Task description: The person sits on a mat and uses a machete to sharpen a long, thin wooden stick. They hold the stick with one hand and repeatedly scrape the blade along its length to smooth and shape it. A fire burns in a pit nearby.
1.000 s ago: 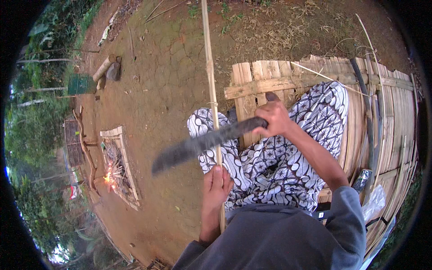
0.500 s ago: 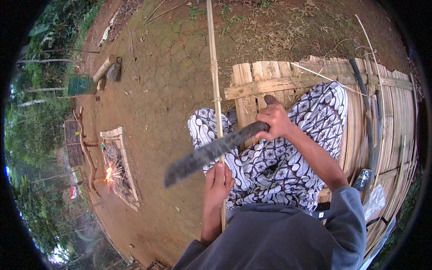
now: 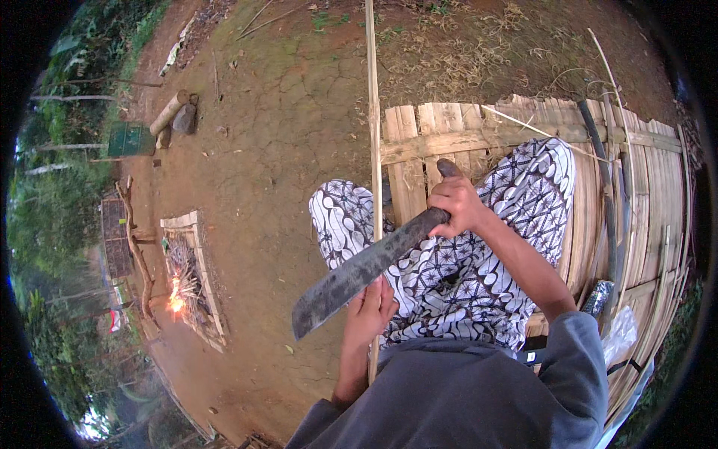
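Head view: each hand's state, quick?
Left hand: closed, holding the long pale strip.
Right hand: closed, holding the machete by its handle.

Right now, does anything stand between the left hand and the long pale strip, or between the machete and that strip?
Nothing visible does. The left hand grips the strip; the machete in the right hand crosses over it near that grip. Whether the blade touches it, I can't tell.

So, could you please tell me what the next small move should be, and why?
I would probably slide the left hand slightly down the bamboo strip before working the machete on it: gripped in the right hand, the machete crosses the strip very close to the left hand.
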Demonstrator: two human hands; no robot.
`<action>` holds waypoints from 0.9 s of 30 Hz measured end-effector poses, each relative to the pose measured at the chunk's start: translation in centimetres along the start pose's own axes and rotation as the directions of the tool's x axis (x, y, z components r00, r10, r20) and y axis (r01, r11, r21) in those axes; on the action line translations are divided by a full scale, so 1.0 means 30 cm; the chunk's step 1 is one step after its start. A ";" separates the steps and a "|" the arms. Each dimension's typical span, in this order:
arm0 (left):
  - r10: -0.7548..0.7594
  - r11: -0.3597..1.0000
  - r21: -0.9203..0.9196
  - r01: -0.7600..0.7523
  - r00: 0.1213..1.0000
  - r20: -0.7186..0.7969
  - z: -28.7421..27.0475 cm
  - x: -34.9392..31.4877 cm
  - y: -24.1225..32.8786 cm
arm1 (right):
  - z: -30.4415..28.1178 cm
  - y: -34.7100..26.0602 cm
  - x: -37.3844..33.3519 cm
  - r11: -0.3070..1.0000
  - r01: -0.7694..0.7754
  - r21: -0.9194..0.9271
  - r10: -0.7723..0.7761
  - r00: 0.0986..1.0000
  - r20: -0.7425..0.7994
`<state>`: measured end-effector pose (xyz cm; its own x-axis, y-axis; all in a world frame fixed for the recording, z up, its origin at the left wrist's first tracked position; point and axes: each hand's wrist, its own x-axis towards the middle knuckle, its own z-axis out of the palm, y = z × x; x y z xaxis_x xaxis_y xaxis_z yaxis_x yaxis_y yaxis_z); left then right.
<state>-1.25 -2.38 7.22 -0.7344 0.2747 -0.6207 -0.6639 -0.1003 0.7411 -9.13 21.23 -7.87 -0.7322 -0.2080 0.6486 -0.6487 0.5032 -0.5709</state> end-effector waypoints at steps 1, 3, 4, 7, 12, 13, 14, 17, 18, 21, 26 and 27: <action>-0.001 0.998 0.066 0.003 1.000 -0.025 -0.002 -0.005 0.001 | -0.003 -0.006 0.000 1.000 0.004 -0.009 -0.003 1.000 0.029; 0.017 0.996 0.090 -0.012 0.998 -0.053 -0.012 -0.020 -0.011 | -0.006 0.006 0.001 1.000 -0.021 -0.014 0.022 0.999 0.030; 0.027 0.994 0.103 -0.020 0.997 -0.067 -0.016 -0.031 -0.017 | 0.002 0.015 0.002 0.988 -0.153 -0.026 0.152 0.988 -0.036; 0.043 0.994 0.106 -0.041 0.999 -0.022 -0.040 -0.059 -0.018 | -0.015 0.002 0.046 0.816 -0.576 -0.049 0.574 0.817 -0.056; 0.007 0.999 0.052 -0.010 0.999 0.049 -0.035 -0.039 -0.013 | -0.001 0.038 -0.001 0.947 -0.322 0.016 0.322 0.945 -0.060; 0.005 1.000 0.029 -0.007 0.998 0.068 -0.029 -0.029 -0.012 | 0.013 0.025 -0.004 0.976 -0.217 0.031 0.218 0.974 -0.062; -0.001 0.999 0.037 -0.001 0.998 0.058 -0.025 -0.018 -0.013 | 0.020 0.011 -0.011 0.993 -0.110 0.047 0.113 0.991 -0.065; -0.018 0.999 0.028 0.018 1.000 -0.007 -0.035 -0.006 -0.022 | 0.005 -0.017 0.004 0.999 -0.021 0.048 0.019 0.999 0.032; -0.010 0.999 0.030 0.011 1.000 -0.020 -0.040 -0.012 -0.027 | 0.002 -0.022 0.006 0.999 0.003 0.045 -0.005 0.999 0.051; 0.006 0.998 0.064 -0.001 0.997 -0.075 -0.048 -0.030 -0.021 | 0.011 -0.004 0.001 0.969 -0.249 0.003 0.248 0.965 0.086; 0.006 1.000 0.027 -0.005 0.999 -0.035 -0.056 -0.033 -0.014 | 0.006 0.004 0.003 0.923 -0.385 0.019 0.384 0.923 0.030; -0.004 1.000 -0.009 0.004 0.999 -0.032 -0.052 -0.028 -0.024 | 0.002 -0.001 -0.003 0.950 -0.309 0.034 0.307 0.949 0.071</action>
<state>-0.37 -4.03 6.79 -0.7359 0.2443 -0.6315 -0.6678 -0.1079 0.7365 -9.05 21.17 -7.95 -0.9086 -0.1026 0.4049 -0.3969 0.5140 -0.7604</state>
